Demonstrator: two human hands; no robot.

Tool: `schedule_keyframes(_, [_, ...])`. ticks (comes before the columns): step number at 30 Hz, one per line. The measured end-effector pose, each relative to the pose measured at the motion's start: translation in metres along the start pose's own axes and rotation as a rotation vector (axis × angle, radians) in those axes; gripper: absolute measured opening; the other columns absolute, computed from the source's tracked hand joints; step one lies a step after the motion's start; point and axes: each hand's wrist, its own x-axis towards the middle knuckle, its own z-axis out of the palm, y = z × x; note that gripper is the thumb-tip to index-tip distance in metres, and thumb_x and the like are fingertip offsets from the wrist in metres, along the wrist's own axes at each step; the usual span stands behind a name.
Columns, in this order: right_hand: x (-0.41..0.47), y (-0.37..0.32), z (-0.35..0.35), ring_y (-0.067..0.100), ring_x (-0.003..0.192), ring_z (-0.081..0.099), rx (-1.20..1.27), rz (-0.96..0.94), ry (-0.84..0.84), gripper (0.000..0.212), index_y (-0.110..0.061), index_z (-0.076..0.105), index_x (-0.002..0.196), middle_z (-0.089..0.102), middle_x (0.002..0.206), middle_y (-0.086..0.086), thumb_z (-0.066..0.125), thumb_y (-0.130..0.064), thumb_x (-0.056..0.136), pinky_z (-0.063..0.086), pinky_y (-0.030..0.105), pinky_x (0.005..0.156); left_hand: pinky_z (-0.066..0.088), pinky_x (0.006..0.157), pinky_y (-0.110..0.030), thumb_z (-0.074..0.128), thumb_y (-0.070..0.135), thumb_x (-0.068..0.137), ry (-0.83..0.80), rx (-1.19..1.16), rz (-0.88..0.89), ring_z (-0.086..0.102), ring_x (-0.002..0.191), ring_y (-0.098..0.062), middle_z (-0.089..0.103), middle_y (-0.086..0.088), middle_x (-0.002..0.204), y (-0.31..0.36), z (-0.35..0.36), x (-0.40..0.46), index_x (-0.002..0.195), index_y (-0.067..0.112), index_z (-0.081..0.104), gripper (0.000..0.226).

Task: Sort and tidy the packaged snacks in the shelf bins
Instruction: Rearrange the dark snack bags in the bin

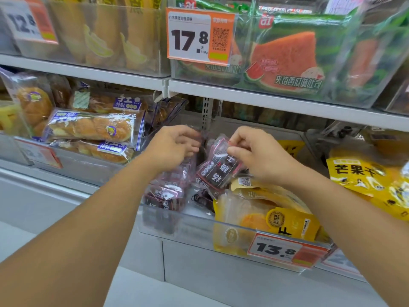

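Both my hands reach into a clear plastic bin (194, 227) on the middle shelf. My right hand (254, 154) pinches the top edge of a dark red snack packet (218, 171) that stands tilted in the bin. My left hand (177, 145) curls its fingers around the top of another dark red packet (179, 173) just to the left. More dark red packets (164, 197) lie lower in the bin's left part. Yellow packets of dried fruit (265, 216) fill the bin's right part, under my right wrist.
Bread loaves in clear wrap (93, 126) fill the bin to the left. Yellow mango packets (363, 176) sit in the bin to the right. The shelf above holds watermelon toast bags (287, 60) and banana-print bags (99, 41). Price tags 17.8 (192, 38) and 13.8 (276, 249) hang in front.
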Motion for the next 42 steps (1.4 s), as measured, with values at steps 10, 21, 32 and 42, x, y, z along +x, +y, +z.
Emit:
schedule_keyframes(10, [0.025, -0.006, 0.015, 0.008, 0.063, 0.06, 0.095, -0.031, -0.325, 0.01, -0.011, 0.068, 0.089, 0.071, 0.076, 0.004, 0.074, -0.019, 0.09, 0.053, 0.026, 0.063, 0.043, 0.088, -0.022, 0.093, 0.038, 0.062, -0.266, 0.492, 0.08, 0.053, 0.115, -0.009, 0.057, 0.011, 0.126, 0.012, 0.002, -0.02, 0.147, 0.034, 0.038, 0.101])
schedule_keyframes(21, [0.047, 0.001, 0.019, 0.022, 0.072, 0.057, -0.505, 0.204, -0.594, 0.026, -0.006, 0.073, 0.091, 0.066, 0.084, 0.007, 0.072, -0.031, 0.089, 0.047, 0.03, 0.062, 0.055, 0.091, -0.043, 0.093, 0.039, 0.063, -0.35, 0.79, 0.071, 0.061, 0.112, -0.025, 0.06, 0.002, 0.127, 0.015, 0.003, -0.028, 0.122, 0.017, 0.059, 0.071])
schedule_keyframes(32, [0.055, -0.01, 0.022, 0.018, 0.073, 0.06, -0.466, 0.093, -0.438, 0.012, -0.006, 0.073, 0.088, 0.066, 0.075, -0.002, 0.08, -0.012, 0.08, 0.052, 0.03, 0.067, 0.051, 0.09, -0.041, 0.077, 0.059, 0.076, -0.391, 1.121, 0.197, 0.059, 0.106, -0.025, 0.065, -0.004, 0.108, 0.015, 0.003, -0.033, 0.113, 0.024, 0.066, 0.052])
schedule_keyframes(42, [0.047, 0.006, 0.02, 0.02, 0.09, 0.067, -0.142, 0.097, -0.316, 0.041, -0.016, 0.061, 0.131, 0.066, 0.118, 0.005, 0.071, -0.023, 0.092, 0.057, 0.031, 0.075, 0.037, 0.094, -0.044, 0.08, 0.046, 0.079, -0.227, 1.101, 0.209, 0.046, 0.117, -0.025, 0.057, 0.005, 0.124, 0.013, 0.021, -0.022, 0.136, 0.035, 0.048, 0.065])
